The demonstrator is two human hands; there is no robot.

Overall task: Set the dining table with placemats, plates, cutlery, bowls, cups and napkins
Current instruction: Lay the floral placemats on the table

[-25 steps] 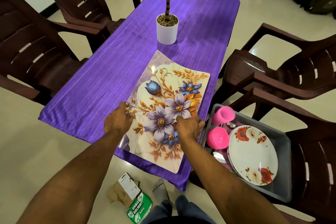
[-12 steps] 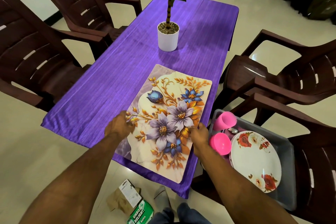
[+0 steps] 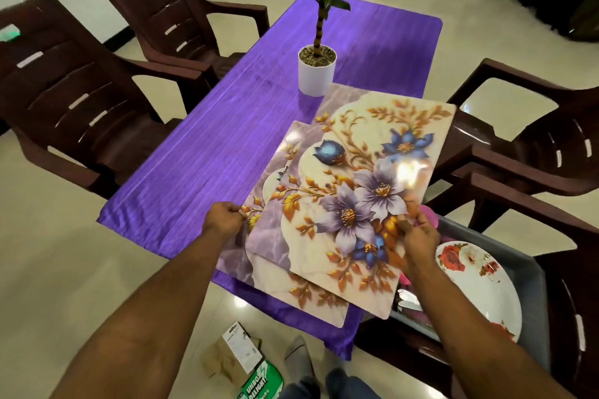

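A stack of floral placemats lies on the near end of the purple table (image 3: 201, 172). My right hand (image 3: 418, 236) grips the right edge of the top placemat (image 3: 363, 178) and holds it lifted and shifted to the right, over the table's edge. My left hand (image 3: 223, 220) pinches the left edge of the lower placemat (image 3: 275, 256), which stays flat on the cloth. A grey tub (image 3: 534, 295) on the chair to the right holds floral plates (image 3: 479, 288) and pink cups, mostly hidden by the raised mat and my arm.
A potted plant in a white pot (image 3: 316, 73) stands mid-table, just beyond the raised mat. Brown plastic chairs (image 3: 74, 100) flank both sides. A green box (image 3: 259, 382) and brown paper lie on the floor by my feet.
The top placemat has come up off the stack and moved right in my right hand, showing a second mat beneath. My left hand stayed on the left edge.
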